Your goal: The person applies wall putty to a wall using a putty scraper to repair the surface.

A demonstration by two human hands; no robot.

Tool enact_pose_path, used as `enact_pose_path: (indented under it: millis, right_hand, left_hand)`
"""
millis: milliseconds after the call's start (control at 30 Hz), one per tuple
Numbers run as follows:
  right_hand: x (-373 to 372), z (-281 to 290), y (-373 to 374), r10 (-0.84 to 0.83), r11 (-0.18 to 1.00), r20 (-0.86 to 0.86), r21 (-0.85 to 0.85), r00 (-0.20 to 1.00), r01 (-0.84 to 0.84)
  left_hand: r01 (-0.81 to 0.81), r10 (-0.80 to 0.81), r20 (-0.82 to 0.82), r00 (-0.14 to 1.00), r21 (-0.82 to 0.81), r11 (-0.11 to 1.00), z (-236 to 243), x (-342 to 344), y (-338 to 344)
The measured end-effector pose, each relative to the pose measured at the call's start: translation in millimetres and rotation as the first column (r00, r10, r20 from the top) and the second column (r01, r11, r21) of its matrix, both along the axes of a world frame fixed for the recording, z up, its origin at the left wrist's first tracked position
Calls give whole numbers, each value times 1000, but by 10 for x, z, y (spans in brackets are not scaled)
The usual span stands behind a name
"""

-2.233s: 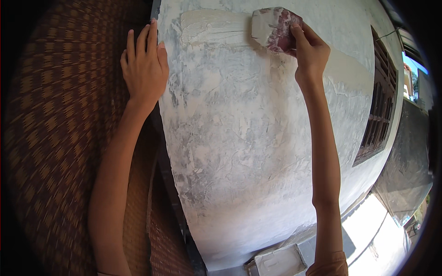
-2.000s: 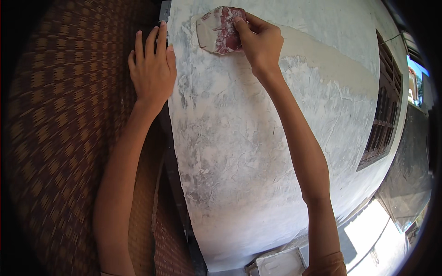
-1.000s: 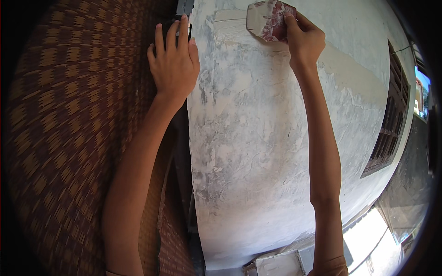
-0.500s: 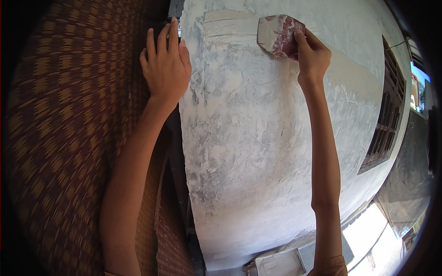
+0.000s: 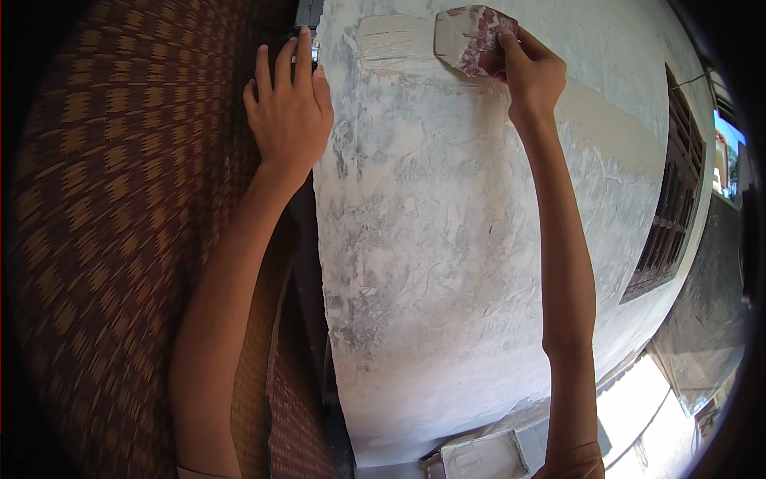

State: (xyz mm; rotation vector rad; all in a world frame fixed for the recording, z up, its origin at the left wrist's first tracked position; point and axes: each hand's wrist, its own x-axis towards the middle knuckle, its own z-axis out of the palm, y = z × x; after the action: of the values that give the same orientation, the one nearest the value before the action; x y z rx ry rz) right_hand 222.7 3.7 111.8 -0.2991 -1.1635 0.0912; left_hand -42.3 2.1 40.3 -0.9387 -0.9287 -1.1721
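My right hand (image 5: pixel 536 80) grips a flat maroon scraper (image 5: pixel 461 40) thickly coated with pale plaster, held against the upper part of the mottled white-grey wall (image 5: pixel 423 239). A patch of fresh, smeared plaster (image 5: pixel 391 44) shows just left of the scraper. My left hand (image 5: pixel 287 108) is open, fingers spread, resting at the wall's left edge beside a small grey metal piece (image 5: pixel 308 12); it holds nothing that I can see. Both forearms reach up from the lower edge.
A brown woven mat panel (image 5: pixel 104 239) fills the left, with a dark gap along the wall. A barred wooden window (image 5: pixel 666 191) is at right, near a dark sheet (image 5: pixel 702 303). A tray of white plaster (image 5: pixel 479 459) sits at the bottom, beside a sunlit ground area.
The scraper in my right hand swept left about two seconds ago, then moved back right; over the last half second it has shifted slightly up and left. My left hand stays at the wall's edge.
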Motion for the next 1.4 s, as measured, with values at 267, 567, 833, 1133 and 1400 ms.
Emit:
enact_pose_path:
  millis: [267,567,833,1133,1400]
  right_hand:
    - [-573,-80,-129,-4,988,169,154,986,-22]
    - [13,-83,7,171,976,-15,137,985,-167]
    - [-553,-132,-133,-8,994,353,109,935,-32]
    - [-27,-53,26,87,991,106,88,990,-97]
    - [-565,11,-104,-125,981,233,173,964,86]
  left_hand:
    - [11,-11,8,1000,-11,1000,-20,-71,31]
    - [37,-36,14,999,-10,999,-3,19,45]
    - [12,-12,21,1000,0,1000,-20,-54,54]
    - [28,-28,16,999,24,999,-18,16,67]
    - [14,-13,26,1000,-4,1000,-40,-52,41]
